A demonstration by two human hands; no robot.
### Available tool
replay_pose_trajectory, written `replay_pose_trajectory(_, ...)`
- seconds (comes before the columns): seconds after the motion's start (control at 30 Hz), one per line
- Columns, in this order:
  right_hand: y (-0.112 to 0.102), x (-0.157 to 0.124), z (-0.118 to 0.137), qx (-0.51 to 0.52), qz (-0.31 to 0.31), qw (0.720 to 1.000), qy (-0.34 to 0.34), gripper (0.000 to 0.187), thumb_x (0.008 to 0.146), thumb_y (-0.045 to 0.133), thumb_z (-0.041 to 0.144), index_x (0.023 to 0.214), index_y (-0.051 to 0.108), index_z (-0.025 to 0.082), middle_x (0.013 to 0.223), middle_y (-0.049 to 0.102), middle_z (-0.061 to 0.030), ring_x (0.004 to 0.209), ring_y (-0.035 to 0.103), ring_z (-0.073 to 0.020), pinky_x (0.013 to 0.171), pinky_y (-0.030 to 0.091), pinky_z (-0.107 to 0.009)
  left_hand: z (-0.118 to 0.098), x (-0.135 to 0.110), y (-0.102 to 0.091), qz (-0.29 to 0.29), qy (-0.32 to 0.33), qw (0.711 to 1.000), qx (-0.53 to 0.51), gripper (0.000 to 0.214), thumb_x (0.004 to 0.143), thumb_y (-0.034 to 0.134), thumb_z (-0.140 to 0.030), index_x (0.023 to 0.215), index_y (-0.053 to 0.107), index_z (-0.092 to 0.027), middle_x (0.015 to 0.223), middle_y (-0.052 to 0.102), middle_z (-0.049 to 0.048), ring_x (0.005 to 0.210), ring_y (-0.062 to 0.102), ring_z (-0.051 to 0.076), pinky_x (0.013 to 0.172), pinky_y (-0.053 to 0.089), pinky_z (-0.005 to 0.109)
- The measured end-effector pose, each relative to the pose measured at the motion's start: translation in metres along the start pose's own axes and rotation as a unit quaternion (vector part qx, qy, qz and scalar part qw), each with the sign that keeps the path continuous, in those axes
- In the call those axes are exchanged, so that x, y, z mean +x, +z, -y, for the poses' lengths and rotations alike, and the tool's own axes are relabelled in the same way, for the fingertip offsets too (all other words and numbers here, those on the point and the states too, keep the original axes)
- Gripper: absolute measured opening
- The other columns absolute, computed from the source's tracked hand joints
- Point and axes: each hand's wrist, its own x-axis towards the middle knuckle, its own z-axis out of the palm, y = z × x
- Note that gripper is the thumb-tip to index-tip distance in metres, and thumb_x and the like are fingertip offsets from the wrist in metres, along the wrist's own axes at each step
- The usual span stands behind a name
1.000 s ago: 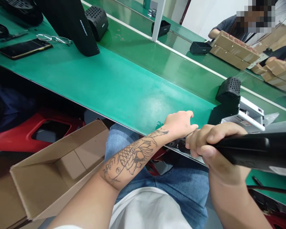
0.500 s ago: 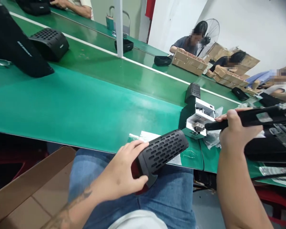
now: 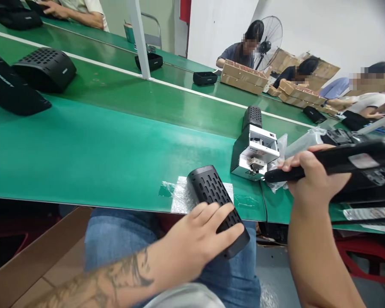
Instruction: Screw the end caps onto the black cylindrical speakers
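My left hand is closed over the near end of a black housing with slotted holes. The housing lies slanted, its far end over a white padded sheet at the table edge and its near end above my lap. My right hand grips a black electric screwdriver, held nearly level. The screwdriver's tip points left, at the front of a small black-and-white screw feeder; whether it touches there I cannot tell.
Behind the feeder stands another perforated housing. More black housings sit along the green table, at left and far side. A white post rises from the table. Co-workers sit opposite by cardboard boxes. A cable hangs from the feeder.
The slotted housing has been turned, its far end swinging from right to upper left. My left hand has shifted onto its top. My right hand keeps the screwdriver near the feeder.
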Motion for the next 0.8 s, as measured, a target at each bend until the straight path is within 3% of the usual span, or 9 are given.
replay_pose_trajectory(0.07, 0.000, -0.007, 0.022, 0.028, 0.014, 0.999, -0.007, 0.021, 0.073, 0.086, 0.017, 0.091, 0.076, 0.024, 0.057, 0.067, 0.0045, 0.042, 0.061, -0.0195, 0.049, 0.063, -0.035, 0.029, 0.028, -0.025, 0.070, 0.039, 0.997, 0.024, 0.099, 0.083, 0.083, -0.012, 0.176, 0.055, -0.028, 0.196, 0.039, 0.0163, 0.180, 0.040, 0.044, 0.147, 0.037, 0.065)
replay_pose_trajectory(0.1, -0.001, -0.010, 0.033, 0.042, 0.033, 0.999, -0.010, 0.021, 0.074, 0.085, 0.017, 0.091, 0.077, 0.025, 0.058, 0.068, 0.0048, 0.042, 0.061, -0.0193, 0.048, 0.063, -0.035, 0.041, 0.042, -0.033, 0.103, 0.048, 0.993, 0.032, 0.102, 0.079, 0.088, -0.015, 0.175, 0.056, -0.026, 0.195, 0.039, 0.0185, 0.181, 0.037, 0.046, 0.148, 0.032, 0.067)
replay_pose_trajectory(0.23, -0.013, -0.023, 0.073, 0.075, 0.125, 0.989, -0.031, 0.021, 0.082, 0.090, 0.022, 0.100, 0.083, 0.029, 0.063, 0.070, 0.0050, 0.042, 0.060, -0.0195, 0.047, 0.063, -0.038, 0.070, 0.081, -0.039, 0.196, 0.074, 0.977, 0.047, 0.102, 0.072, 0.107, -0.039, 0.164, 0.065, -0.023, 0.163, 0.073, 0.0180, 0.153, 0.065, 0.044, 0.138, 0.040, 0.059)
replay_pose_trajectory(0.3, -0.020, -0.031, 0.091, 0.076, 0.149, 0.985, -0.039, 0.022, 0.087, 0.093, 0.025, 0.106, 0.085, 0.030, 0.066, 0.071, 0.0036, 0.045, 0.062, -0.0200, 0.050, 0.065, -0.042, 0.072, 0.087, -0.032, 0.182, 0.044, 0.979, 0.083, 0.109, 0.072, 0.108, -0.055, 0.165, 0.065, -0.018, 0.147, 0.078, 0.0191, 0.135, 0.071, 0.042, 0.128, 0.045, 0.056)
replay_pose_trajectory(0.4, -0.026, -0.047, 0.110, 0.064, 0.183, 0.981, -0.030, 0.021, 0.093, 0.095, 0.029, 0.112, 0.085, 0.031, 0.068, 0.072, 0.0019, 0.048, 0.063, -0.0209, 0.053, 0.067, -0.045, 0.067, 0.083, -0.021, 0.122, -0.044, 0.981, 0.145, 0.112, 0.086, 0.096, -0.074, 0.172, 0.061, -0.012, 0.134, 0.077, 0.0241, 0.125, 0.070, 0.046, 0.121, 0.043, 0.059)
replay_pose_trajectory(0.47, -0.022, -0.058, 0.110, 0.065, 0.185, 0.981, -0.001, 0.019, 0.099, 0.095, 0.030, 0.114, 0.084, 0.032, 0.069, 0.072, 0.0020, 0.050, 0.064, -0.0199, 0.056, 0.067, -0.045, 0.062, 0.077, -0.017, 0.106, -0.110, 0.977, 0.149, 0.109, 0.095, 0.084, -0.082, 0.176, 0.059, -0.013, 0.132, 0.075, 0.0254, 0.123, 0.070, 0.047, 0.118, 0.044, 0.061)
replay_pose_trajectory(0.57, -0.009, -0.068, 0.094, 0.094, 0.194, 0.976, 0.024, 0.018, 0.101, 0.095, 0.029, 0.114, 0.083, 0.029, 0.070, 0.071, 0.0026, 0.051, 0.065, -0.0180, 0.058, 0.065, -0.040, 0.060, 0.072, -0.015, 0.111, -0.175, 0.970, 0.127, 0.106, 0.097, 0.080, -0.083, 0.179, 0.056, -0.021, 0.139, 0.073, 0.0248, 0.121, 0.070, 0.045, 0.107, 0.048, 0.057)
replay_pose_trajectory(0.67, 0.001, -0.070, 0.070, 0.120, 0.227, 0.966, 0.032, 0.017, 0.099, 0.094, 0.025, 0.111, 0.082, 0.026, 0.070, 0.071, 0.0029, 0.050, 0.066, -0.0169, 0.056, 0.064, -0.036, 0.059, 0.072, -0.016, 0.115, -0.186, 0.969, 0.118, 0.106, 0.096, 0.081, -0.084, 0.180, 0.055, -0.024, 0.145, 0.070, 0.0234, 0.124, 0.070, 0.045, 0.104, 0.049, 0.055)
replay_pose_trajectory(0.8, 0.003, -0.070, 0.056, 0.126, 0.223, 0.965, 0.050, 0.017, 0.098, 0.094, 0.021, 0.109, 0.081, 0.024, 0.071, 0.073, 0.0023, 0.051, 0.068, -0.0170, 0.057, 0.066, -0.036, 0.059, 0.074, -0.019, 0.126, -0.185, 0.969, 0.108, 0.107, 0.096, 0.080, -0.085, 0.180, 0.053, -0.024, 0.147, 0.070, 0.0224, 0.125, 0.070, 0.044, 0.106, 0.049, 0.055)
